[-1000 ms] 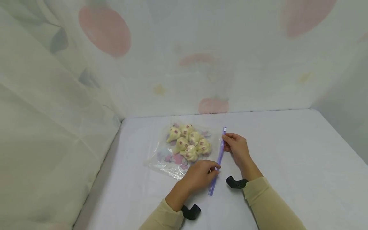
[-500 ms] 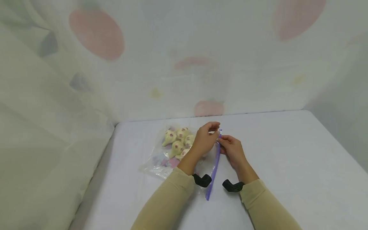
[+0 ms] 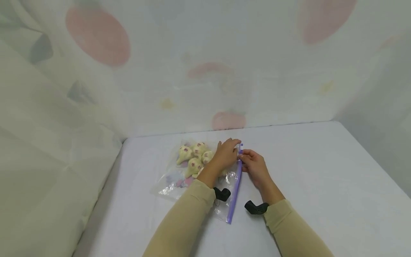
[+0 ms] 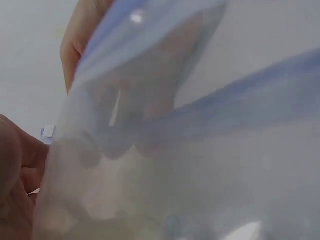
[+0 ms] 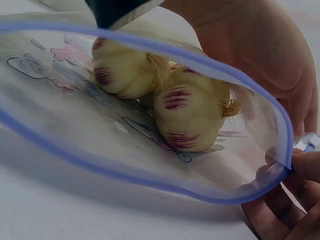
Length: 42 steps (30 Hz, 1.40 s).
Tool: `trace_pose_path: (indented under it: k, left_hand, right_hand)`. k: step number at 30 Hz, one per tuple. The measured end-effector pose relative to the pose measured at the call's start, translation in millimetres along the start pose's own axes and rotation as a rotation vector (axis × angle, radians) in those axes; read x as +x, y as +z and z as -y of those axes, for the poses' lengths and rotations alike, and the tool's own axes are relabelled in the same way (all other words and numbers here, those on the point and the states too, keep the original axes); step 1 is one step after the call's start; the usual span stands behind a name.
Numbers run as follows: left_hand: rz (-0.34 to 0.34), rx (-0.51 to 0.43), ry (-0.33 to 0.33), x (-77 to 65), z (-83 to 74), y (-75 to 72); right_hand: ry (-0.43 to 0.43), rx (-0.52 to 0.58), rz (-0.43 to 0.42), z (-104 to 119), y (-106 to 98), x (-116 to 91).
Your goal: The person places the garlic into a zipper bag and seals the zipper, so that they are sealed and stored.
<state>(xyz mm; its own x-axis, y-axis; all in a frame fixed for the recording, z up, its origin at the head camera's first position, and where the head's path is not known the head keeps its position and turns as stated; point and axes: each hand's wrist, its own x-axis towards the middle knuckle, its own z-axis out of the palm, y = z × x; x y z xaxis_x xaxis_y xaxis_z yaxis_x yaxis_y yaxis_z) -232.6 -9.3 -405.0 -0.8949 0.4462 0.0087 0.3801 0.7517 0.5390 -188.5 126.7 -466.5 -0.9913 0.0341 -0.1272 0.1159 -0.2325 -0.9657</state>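
Observation:
A clear zip bag (image 3: 221,211) lies on the white table with several garlic bulbs (image 3: 194,166) inside, cream with purple streaks. Its purple zip strip (image 3: 235,191) runs along the right side. The right wrist view looks into the parted mouth at the garlic (image 5: 187,112). My right hand (image 3: 254,167) pinches the zip edge near its far end. Reaching across the bag, my left hand (image 3: 226,154) has finger and thumb at the far end of the strip, by the small white slider (image 4: 48,131). My left forearm hides some bulbs.
White cloth (image 3: 321,185) covers the table. A patterned curtain (image 3: 273,71) rises behind it, and another hanging cloth (image 3: 48,160) stands at the left. Black curved wrist mounts (image 3: 255,207) stick out from both wrists.
My left hand has moved from the near part of the zip strip to its far end beside the slider. My right hand keeps its pinch. The head view has shifted slightly.

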Motion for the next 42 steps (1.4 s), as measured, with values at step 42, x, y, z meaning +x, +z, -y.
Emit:
trace_pose_path:
  k: [42]
  left_hand:
    - [-0.371, -0.227, 0.014, -5.0, 12.4, -5.4]
  right_hand:
    - [-0.078, -0.565, 0.143, 18.2, -6.4, -43.9]
